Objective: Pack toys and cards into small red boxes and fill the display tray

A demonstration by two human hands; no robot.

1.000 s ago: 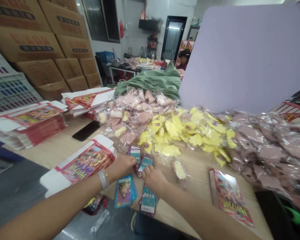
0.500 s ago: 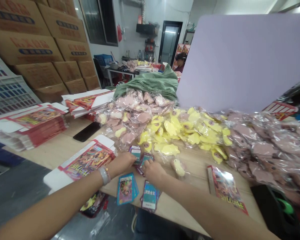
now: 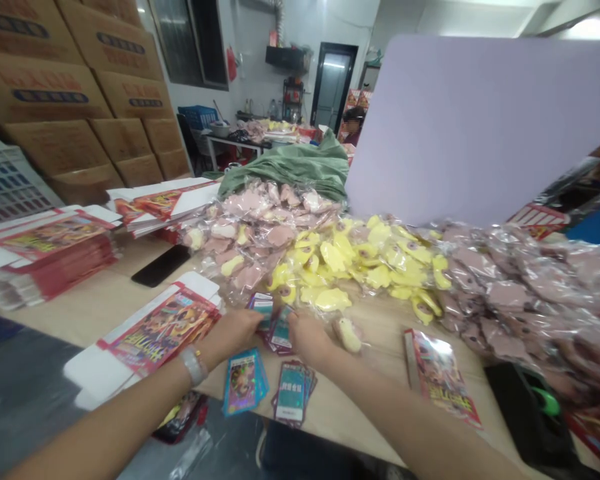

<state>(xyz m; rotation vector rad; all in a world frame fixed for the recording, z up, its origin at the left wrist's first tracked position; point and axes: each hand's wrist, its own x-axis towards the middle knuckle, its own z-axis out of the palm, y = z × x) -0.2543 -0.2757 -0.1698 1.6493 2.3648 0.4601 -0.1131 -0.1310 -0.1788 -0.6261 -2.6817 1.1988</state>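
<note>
On the counter (image 3: 383, 333), blue-edged cards (image 3: 241, 383) lie just nearer than the left grip (image 3: 239, 335), and a teal-topped stack (image 3: 291, 393) just nearer than the right grip (image 3: 311, 339). The right grip's curled fingers touch middle cards (image 3: 281, 331), the left's far cards (image 3: 263, 305); I cannot tell whether either is closed on one. Beyond both sit wrapped yellow pieces (image 3: 333, 257), then green cloth (image 3: 290, 167).

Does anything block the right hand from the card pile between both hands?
Nothing visible does: the right hand appears to touch the card pile. The yellow wrapped pieces lie farther back.
</note>
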